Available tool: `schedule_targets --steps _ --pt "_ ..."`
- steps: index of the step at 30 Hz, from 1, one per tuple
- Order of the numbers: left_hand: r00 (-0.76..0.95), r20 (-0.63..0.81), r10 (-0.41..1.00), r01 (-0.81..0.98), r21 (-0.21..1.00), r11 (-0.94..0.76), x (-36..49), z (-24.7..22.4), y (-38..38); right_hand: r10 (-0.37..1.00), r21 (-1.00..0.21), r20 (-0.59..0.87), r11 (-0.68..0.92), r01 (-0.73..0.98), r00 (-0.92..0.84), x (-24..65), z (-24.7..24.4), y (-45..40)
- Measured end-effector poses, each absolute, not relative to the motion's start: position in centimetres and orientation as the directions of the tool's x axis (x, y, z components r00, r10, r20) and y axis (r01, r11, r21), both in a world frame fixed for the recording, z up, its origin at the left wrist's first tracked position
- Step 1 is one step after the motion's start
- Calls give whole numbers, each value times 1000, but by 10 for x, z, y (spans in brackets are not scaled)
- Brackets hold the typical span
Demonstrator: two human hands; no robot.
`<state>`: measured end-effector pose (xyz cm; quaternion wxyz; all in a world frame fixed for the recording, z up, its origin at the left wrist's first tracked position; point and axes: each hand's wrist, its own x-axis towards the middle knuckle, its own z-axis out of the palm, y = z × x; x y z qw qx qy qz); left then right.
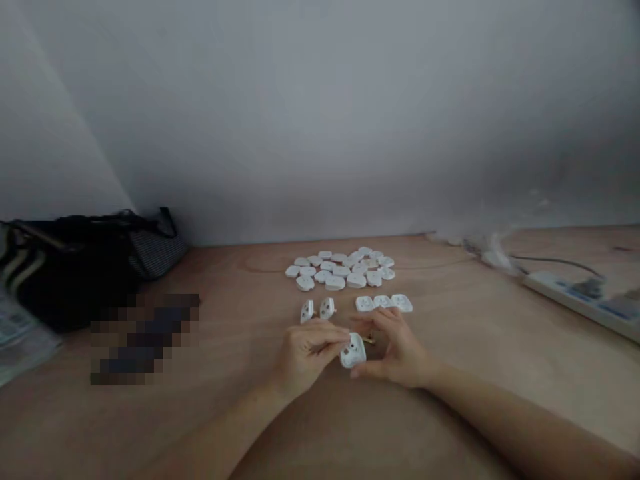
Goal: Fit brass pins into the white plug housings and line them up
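Note:
My left hand pinches a white plug housing by its left edge, with the holed inner face showing. Brass pins stick out on its right side. Curved around that side is my right hand, its thumb at the lower edge and its fingers spread from the thumb; whether it bears on the housing is hard to tell. Just beyond my left hand, two similar plug housings stand on edge with brass showing. Past my right fingers, white plug covers lie in a short row, hollow side up.
Several white plug parts lie grouped farther back on the wooden table. A black bag stands at left, near a pixelated dark object. At right is a power strip with a cable. A wall closes the back.

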<state>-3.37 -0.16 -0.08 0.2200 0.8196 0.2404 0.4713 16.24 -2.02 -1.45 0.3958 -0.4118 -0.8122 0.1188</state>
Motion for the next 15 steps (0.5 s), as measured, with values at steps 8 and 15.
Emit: schedule_targets --steps 8,15 --pt "586 543 601 398 453 -798 -42 8 -7 734 -489 599 651 580 -320 165 -20 -17" --pt "643 426 636 440 473 -763 -46 6 -10 710 -470 614 679 563 -344 167 -20 -17"
